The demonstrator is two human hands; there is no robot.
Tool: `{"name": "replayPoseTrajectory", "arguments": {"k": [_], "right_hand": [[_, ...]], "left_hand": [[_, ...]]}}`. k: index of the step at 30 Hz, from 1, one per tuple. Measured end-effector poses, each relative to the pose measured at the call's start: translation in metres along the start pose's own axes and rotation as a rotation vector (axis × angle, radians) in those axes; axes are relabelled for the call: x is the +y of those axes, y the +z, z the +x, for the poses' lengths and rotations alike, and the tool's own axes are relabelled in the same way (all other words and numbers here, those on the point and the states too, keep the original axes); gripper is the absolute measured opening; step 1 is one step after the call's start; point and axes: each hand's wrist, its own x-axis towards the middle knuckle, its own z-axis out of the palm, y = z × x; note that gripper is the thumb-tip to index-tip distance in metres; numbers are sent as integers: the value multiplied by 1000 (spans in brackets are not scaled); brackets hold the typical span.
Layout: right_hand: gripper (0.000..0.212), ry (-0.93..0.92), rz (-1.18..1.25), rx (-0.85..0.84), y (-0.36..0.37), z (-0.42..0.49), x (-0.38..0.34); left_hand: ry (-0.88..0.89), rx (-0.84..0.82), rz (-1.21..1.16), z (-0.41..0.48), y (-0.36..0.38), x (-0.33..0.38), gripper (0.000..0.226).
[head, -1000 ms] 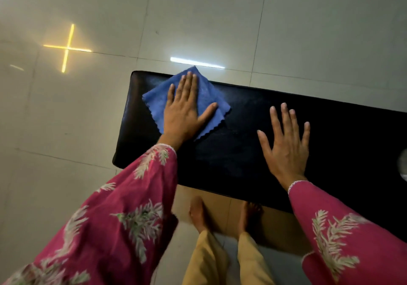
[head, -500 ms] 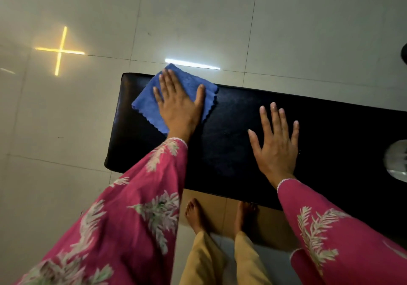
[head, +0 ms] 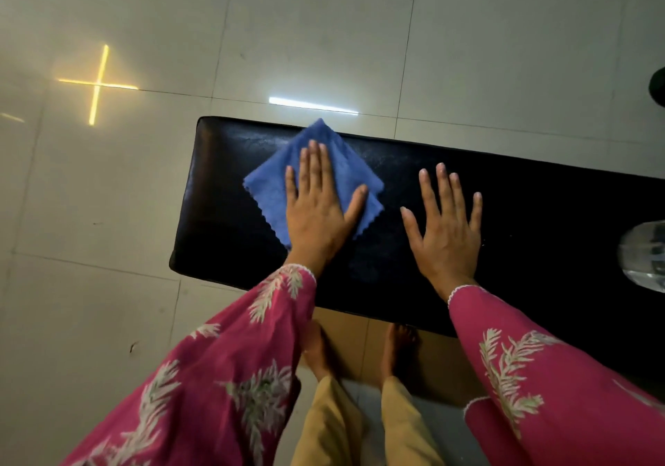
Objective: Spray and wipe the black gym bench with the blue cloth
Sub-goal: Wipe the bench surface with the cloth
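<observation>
Black gym bench = worktop [head: 539, 221], runs across frame from approx 9 o'clock to 3 o'clock, tilted a bit lower on the right. Padded top, shiny, rounded corners at left end.

Blue cloth [head: 277, 185] lies flat on the worktop, folded to a square turned like a diamond, zigzag edge along its lower sides. Sits toward left end of the pad, approx 11 o'clock from frame centre; its top corner reaches the far edge of the pad.

Left hand [head: 320, 210]: flat, palm down on the cloth, fingers together pointing to 12 o'clock, thumb splayed to 2 o'clock. Pressing on cloth, not gripping it.

Right hand [head: 446, 228]: flat on bare pad, fingers spread wide, pointing 12 o'clock, holds nothing. Just beside the cloth at its 3 o'clock, not touching it.

Both arms in pink sleeves [head: 223, 375] w/ pale leaf print. Bare feet [head: 397, 350] and tan trousers [head: 334, 426] show at 6 o'clock, below the near edge of the pad.

Clear rounded object [head: 647, 257] at 3 o'clock frame edge, on the pad, cut off; can't tell what it is. Floor [head: 108, 231] = pale tiles, w/ yellow cross-shaped light glare [head: 96, 84] at 10 o'clock and white strip glare [head: 313, 106] at 12 o'clock, just past the far edge.
</observation>
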Motion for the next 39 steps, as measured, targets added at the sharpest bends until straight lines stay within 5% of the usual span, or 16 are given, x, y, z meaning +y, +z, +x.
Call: {"name": "replayPoseTrajectory", "arguments": {"k": [4,9,16,21,26,31,36,39], "right_hand": [[61,-12,-5,1,0,0,1],[62,-8,-11,-7,1,0,1],[61,-13,-15,-8,1,-1,1],[62,-8,-16,-24,0,-1,1],[65,-22,8,-54,-6,-2,2],[64,-11,8,-27,-12,-16,16],[63,25,-7,-31,-8,-27,25],[62,30,-20,-27,-6,-29,26]], "left_hand": [[302,54,72,-16,-1,-43,82],[-159,114,-61,-22,1,-27,86],[308,84,77,-61,12,-45,81],[-174,102,-55,-65,12,-27,86],[182,36,31,-70,11,-38,85],[-155,69,-87,-58,7,-22,86],[98,13,-1,-72,9,-8,88],[63,61,-88,-66,0,-13,89]]}}
